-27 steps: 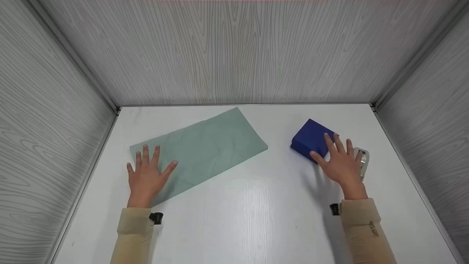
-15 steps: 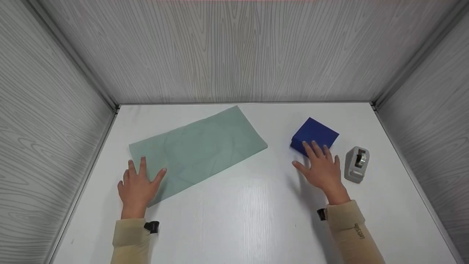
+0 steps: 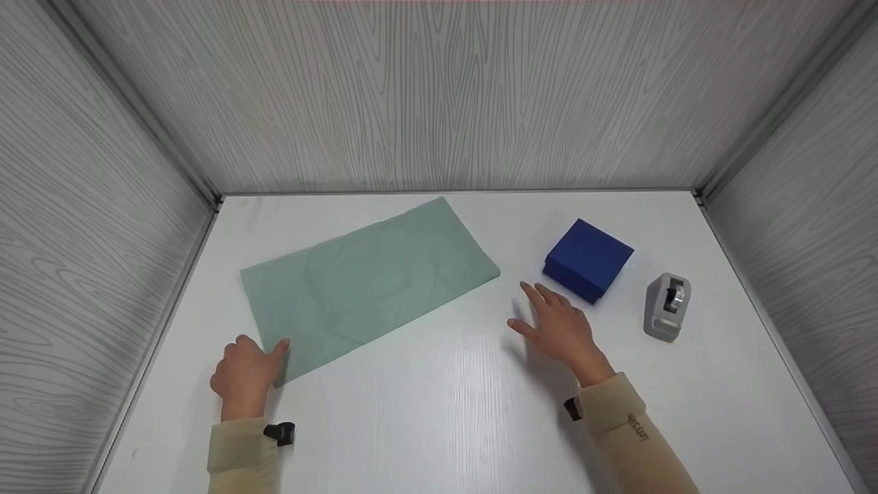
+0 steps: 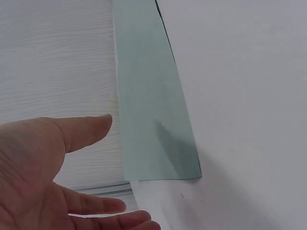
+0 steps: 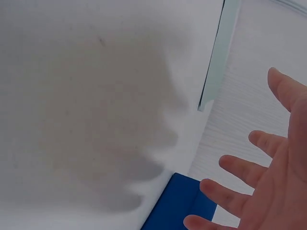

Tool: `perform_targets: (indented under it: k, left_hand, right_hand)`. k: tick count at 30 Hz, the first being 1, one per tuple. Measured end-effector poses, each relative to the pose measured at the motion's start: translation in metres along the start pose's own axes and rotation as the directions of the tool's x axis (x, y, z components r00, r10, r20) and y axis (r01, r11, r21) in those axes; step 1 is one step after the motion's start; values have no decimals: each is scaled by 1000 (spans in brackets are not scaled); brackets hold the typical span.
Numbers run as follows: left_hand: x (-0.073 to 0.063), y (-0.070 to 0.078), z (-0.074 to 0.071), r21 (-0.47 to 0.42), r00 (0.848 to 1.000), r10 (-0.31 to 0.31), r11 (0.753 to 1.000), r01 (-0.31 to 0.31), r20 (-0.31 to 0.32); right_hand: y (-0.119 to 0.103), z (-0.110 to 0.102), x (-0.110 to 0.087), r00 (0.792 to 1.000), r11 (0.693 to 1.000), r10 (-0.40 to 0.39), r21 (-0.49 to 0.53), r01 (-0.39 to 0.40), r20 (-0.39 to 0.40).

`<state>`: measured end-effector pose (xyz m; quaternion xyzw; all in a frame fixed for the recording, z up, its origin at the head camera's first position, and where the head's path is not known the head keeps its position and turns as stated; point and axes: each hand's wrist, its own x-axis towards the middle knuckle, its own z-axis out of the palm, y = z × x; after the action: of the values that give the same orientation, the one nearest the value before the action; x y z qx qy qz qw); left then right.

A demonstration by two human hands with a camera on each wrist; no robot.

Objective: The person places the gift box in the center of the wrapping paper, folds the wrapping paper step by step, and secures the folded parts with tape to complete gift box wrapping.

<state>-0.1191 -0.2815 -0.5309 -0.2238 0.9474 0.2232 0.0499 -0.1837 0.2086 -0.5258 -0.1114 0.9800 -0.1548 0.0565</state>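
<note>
A flat sheet of pale green paper (image 3: 370,281) lies slanted across the left half of the white table. My left hand (image 3: 245,370) is over its near left corner, thumb apart from the bent fingers. In the left wrist view a gap separates the thumb (image 4: 91,132) from the fingers, and nothing is between them. My right hand (image 3: 559,329) hovers above the table, fingers spread, between the paper and a dark blue box (image 3: 588,257). The right wrist view shows its spread fingers (image 5: 240,170) holding nothing, with part of the box below.
A grey tape dispenser (image 3: 667,307) stands to the right of the blue box. Wood-grain panels enclose the white table (image 3: 439,425) at the back (image 3: 439,96) and on both sides.
My right hand has moved left, away from the tape dispenser and blue box. My left hand has drawn back toward the paper's near corner, its fingers bending. Paper, box and dispenser stay put.
</note>
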Motion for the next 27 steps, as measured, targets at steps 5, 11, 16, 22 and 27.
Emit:
perform_targets:
  k: [5,11,16,22,27]
  left_hand:
    - [1,-4,2,2,999,-28,1000,28,45]
    - [4,-6,7,5,996,-43,999,43,83]
    - [4,-5,10,-12,994,-44,999,45,102]
    - [7,-1,14,-21,992,-40,999,43,123]
    - [11,1,14,-34,991,-47,998,52,123]
  right_hand:
    - [-13,8,5,1000,999,-9,42,8,19]
    - [-27,13,11,1000,998,-13,61,12,15]
    - [-34,17,16,1000,998,-26,51,25,2]
    - [-40,19,21,1000,999,-29,44,29,3]
    - [-44,20,26,999,998,-32,54,31,12]
